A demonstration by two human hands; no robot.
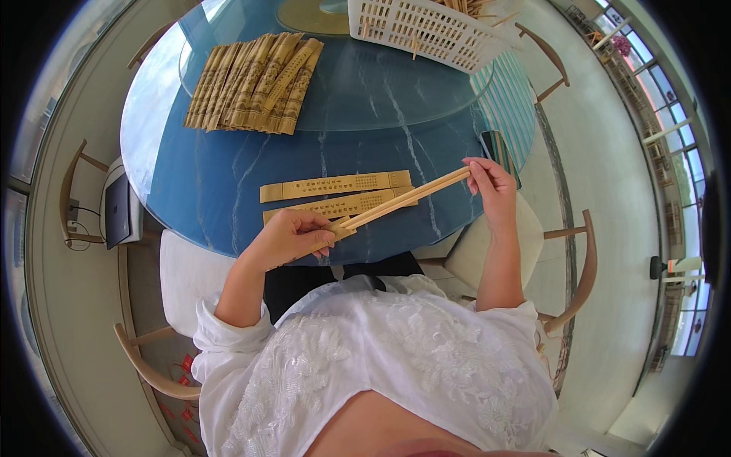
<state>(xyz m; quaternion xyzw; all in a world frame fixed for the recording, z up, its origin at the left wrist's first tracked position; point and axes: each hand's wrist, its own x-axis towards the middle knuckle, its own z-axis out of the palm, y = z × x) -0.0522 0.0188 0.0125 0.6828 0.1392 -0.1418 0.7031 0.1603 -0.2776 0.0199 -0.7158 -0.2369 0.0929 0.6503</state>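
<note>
The fingertips of the right hand (491,185) are pinched on the far end of a pair of pale wooden chopsticks (407,198), thumb beneath and the other fingers curled over the top; the left hand (293,234) is closed round the near end, where its fingers also clamp the mouth of a tan paper sleeve (344,226), so the sticks look partly seated in that sleeve with most of their length still bare. The chopsticks run slanting above the near edge of the blue table (198,190), just over two more flat paper sleeves (335,185) that lie side by side on the table surface, seemingly unfilled. Farther across the table from that near edge, on the glass turntable (365,91), a fanned heap of wrapped chopsticks (255,82) rests to the left, which I take to be the finished ones, and a white slotted plastic basket (426,27) holding loose bare sticks stands to the right. A dark phone (499,152) lies at the table's right edge, beyond the right hand. Judging by this, a good batch is sleeved, one pair is half done, and the basket's sticks remain
</note>
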